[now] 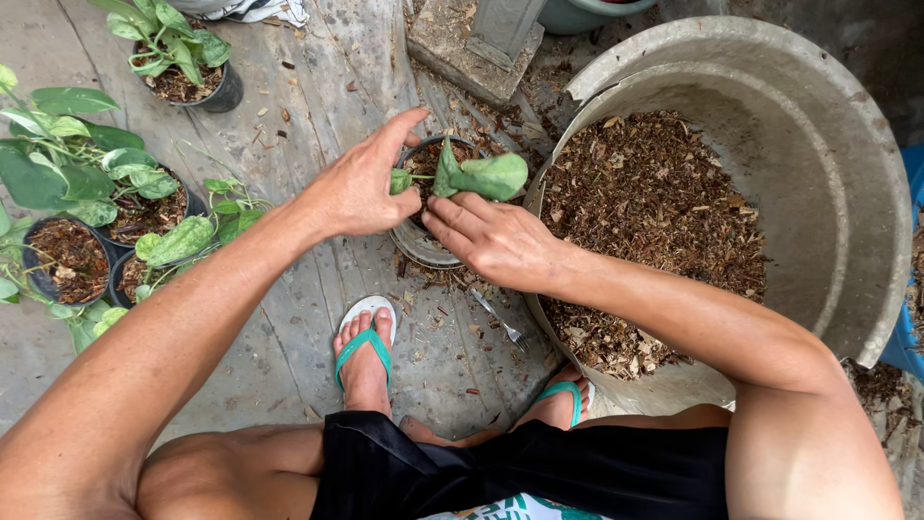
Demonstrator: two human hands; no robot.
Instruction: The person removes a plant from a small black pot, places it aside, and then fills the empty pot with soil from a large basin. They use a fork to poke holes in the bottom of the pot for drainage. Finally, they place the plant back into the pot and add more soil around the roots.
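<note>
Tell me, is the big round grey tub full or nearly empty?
Partly full. The big round grey tub holds brown bark mix low inside, bare wall above.

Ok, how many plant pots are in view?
5: one under both hands, one top left, three far left. Leaves may hide others.
</note>
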